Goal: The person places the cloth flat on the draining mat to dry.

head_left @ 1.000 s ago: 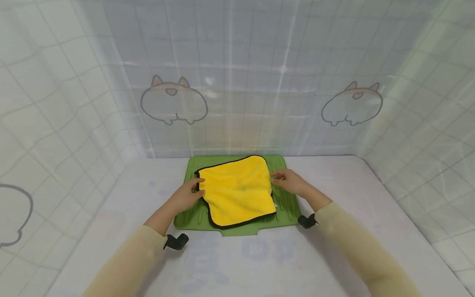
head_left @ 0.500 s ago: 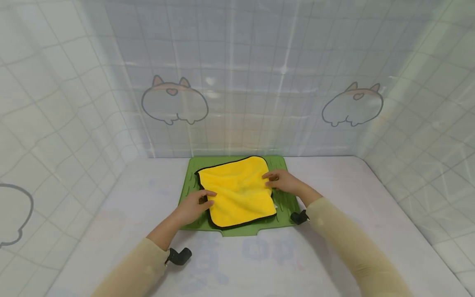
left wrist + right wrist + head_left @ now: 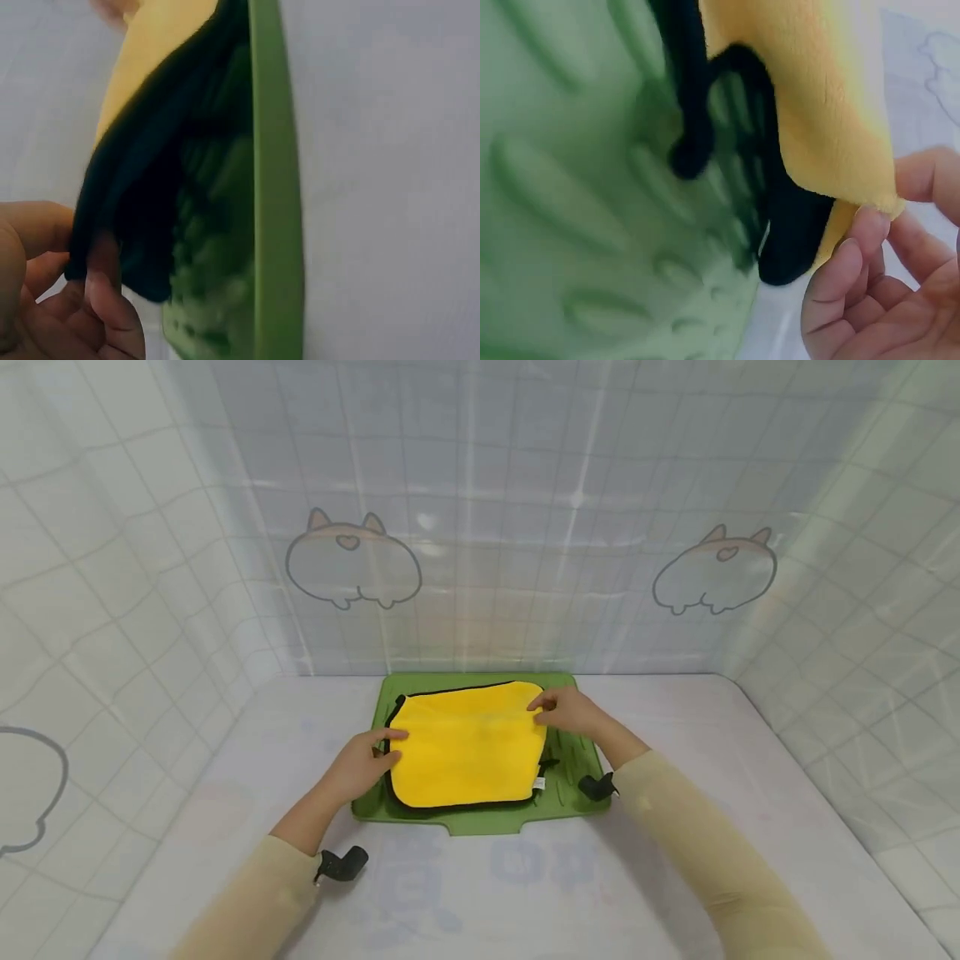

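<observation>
A yellow towel (image 3: 468,747) with a black border hangs stretched between both hands, over a green ridged mat (image 3: 480,827). My left hand (image 3: 365,764) pinches its left edge; in the left wrist view the fingers (image 3: 105,300) grip the dark trim, and the towel's edge is raised off the mat there. At the right side my right hand (image 3: 570,710) pinches the other edge, and the right wrist view shows a yellow fold of the towel (image 3: 817,112) between thumb and fingers. A small white tag (image 3: 539,783) shows at the towel's lower right.
The mat lies on a white table (image 3: 675,860) with faint printed marks, near the back wall (image 3: 480,527). White tiled-pattern sheets stand at the left and right. Black camera mounts (image 3: 343,863) sit at both wrists.
Both hands have taken hold of the towel's side edges and lifted it; it now looks straighter and flatter. The left hand moved right and nearer, then back left with the edge.
</observation>
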`<state>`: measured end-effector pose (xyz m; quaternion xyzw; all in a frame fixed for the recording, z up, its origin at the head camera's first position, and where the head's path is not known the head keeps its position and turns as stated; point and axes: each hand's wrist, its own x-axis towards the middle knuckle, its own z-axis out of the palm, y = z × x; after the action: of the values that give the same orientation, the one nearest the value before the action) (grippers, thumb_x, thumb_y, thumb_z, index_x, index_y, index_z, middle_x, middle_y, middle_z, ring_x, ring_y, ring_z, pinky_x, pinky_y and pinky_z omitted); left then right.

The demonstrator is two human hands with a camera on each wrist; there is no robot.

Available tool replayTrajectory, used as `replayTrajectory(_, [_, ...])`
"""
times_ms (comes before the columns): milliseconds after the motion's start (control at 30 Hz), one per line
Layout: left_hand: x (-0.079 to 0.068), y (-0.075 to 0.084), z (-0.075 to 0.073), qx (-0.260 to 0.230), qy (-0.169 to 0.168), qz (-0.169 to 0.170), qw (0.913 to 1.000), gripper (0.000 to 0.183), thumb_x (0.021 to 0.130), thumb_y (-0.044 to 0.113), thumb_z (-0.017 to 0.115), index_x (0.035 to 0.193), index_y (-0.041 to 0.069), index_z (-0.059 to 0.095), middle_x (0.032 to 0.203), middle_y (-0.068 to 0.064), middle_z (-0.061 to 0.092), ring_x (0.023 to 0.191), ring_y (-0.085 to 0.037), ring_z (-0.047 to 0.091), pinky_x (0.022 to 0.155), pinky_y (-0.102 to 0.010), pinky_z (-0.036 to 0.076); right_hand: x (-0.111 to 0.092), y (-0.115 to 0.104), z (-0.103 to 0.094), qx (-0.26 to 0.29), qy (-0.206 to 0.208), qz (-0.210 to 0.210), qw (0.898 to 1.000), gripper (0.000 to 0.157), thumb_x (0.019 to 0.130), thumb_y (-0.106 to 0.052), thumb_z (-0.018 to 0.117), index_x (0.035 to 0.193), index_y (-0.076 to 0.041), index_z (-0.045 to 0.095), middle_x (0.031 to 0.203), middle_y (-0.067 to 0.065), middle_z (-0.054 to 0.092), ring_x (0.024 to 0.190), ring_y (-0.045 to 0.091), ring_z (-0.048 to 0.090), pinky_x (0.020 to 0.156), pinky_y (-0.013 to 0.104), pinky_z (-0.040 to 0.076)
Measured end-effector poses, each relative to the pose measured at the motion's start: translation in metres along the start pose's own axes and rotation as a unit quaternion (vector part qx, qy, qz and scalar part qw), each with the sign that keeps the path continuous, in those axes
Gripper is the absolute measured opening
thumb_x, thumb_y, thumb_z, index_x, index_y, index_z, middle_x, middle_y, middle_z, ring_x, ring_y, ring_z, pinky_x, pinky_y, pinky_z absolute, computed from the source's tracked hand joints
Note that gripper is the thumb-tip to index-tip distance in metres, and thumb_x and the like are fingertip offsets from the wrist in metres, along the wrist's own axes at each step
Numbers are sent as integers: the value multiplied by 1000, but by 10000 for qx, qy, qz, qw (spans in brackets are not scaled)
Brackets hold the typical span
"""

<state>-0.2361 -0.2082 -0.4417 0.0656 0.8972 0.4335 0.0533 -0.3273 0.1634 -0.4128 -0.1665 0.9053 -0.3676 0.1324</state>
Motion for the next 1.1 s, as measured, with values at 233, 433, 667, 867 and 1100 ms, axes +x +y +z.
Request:
replayTrajectory(233, [5, -18, -8, 458, 18, -187, 9988, 38, 103, 12, 57, 141, 7, 56, 136, -21, 54, 72, -22, 49, 60, -33, 46, 10, 3, 20, -284, -325, -382, 9983, 33, 99, -15, 66, 130, -5, 66, 95, 4, 64, 79, 16, 53, 68, 27, 47])
replayTrajectory(433, [0, -19, -8, 723, -271, -138, 9969, 44, 103, 15, 57, 146, 8, 51, 122, -19, 58, 69, -20, 46, 59, -32, 43, -3, 3, 18, -50, -439, -271, 9987, 42, 102, -14, 61, 142, -5, 55, 111, 11, 61, 92, 21, 60, 75, 32, 52])
replayTrajectory(667, [-20, -6, -14, 891, -798, -203, 9926, 48, 102, 26, 60, 145, 7, 49, 91, -8, 58, 72, -20, 49, 61, -33, 43, -29, 5, 8, 148, -758, -129, 9969, 26, 102, -19, 61, 126, -9, 61, 103, 10, 62, 84, 27, 59, 73, 38, 52])
replayTrajectory(867, [-35, -2, -14, 729, -871, -296, 9931, 42, 101, 24, 63, 137, 6, 56, 108, -10, 64, 79, -21, 53, 65, -34, 48, -40, 12, 14, 364, -1234, 98, 9916, 17, 101, -21, 62, 114, -10, 58, 92, 8, 63, 74, 19, 54, 67, 32, 49])
replayTrajectory(1100, [-39, -1, -10, 680, -790, -153, 9944, 27, 100, 19, 64, 124, 8, 65, 117, -12, 65, 77, -19, 53, 66, -32, 48, -44, 13, 19, 503, -1327, 86, 9898, 17, 100, -21, 64, 111, -10, 60, 96, 7, 66, 81, 22, 59, 70, 34, 51])
